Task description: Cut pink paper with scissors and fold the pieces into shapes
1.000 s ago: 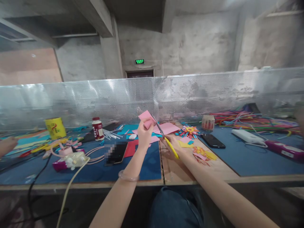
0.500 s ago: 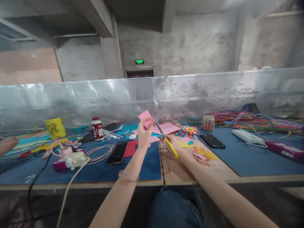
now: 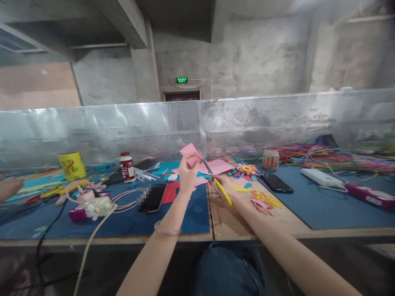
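My left hand (image 3: 188,174) pinches a small piece of pink paper (image 3: 189,150) above the table, fingers closed on its lower part. My right hand (image 3: 224,192) grips yellow-handled scissors (image 3: 221,190). Their blades point up and to the left and lie along the right edge of the pink paper; whether they are cutting into it I cannot tell. Behind the hands, a larger pink sheet (image 3: 218,166) lies on the table. A paper flower (image 3: 247,169) with orange and blue petals lies right of the scissors, and yellow and pink paper scraps (image 3: 261,200) lie nearer me.
A dark phone (image 3: 277,183) lies on the right, near a white power strip (image 3: 322,177). On the left are another phone (image 3: 156,198), a red bottle (image 3: 127,167), a yellow can (image 3: 72,166) and plugged cables (image 3: 97,207). Another person's hand (image 3: 10,187) shows at the far left.
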The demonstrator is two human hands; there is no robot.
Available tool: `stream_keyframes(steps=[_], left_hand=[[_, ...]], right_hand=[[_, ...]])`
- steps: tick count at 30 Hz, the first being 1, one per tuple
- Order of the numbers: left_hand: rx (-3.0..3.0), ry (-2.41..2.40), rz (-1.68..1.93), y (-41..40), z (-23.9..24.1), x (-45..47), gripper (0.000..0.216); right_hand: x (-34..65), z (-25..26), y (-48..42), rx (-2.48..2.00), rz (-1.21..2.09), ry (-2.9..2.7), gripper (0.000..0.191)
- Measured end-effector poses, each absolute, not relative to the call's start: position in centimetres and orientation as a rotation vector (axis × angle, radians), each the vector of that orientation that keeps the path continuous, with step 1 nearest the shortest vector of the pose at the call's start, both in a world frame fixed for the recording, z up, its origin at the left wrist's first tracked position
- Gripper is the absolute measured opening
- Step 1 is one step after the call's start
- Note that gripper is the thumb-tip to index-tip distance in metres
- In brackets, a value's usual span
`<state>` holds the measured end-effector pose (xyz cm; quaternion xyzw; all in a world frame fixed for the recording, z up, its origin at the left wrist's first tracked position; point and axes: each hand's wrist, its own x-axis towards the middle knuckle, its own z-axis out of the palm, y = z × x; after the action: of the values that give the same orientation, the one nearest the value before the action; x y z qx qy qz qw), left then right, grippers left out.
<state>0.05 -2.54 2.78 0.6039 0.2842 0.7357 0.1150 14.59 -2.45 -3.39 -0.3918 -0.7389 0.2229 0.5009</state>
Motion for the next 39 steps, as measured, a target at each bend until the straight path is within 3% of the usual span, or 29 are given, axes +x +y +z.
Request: stream_keyframes(steps=[39], left_hand=[[1.730, 0.778, 2.065, -2.77, 2.71, 0.14, 0.023]], right_hand=[[14.77, -4.01, -1.58, -0.925, 0.465, -1.801, 0.032]])
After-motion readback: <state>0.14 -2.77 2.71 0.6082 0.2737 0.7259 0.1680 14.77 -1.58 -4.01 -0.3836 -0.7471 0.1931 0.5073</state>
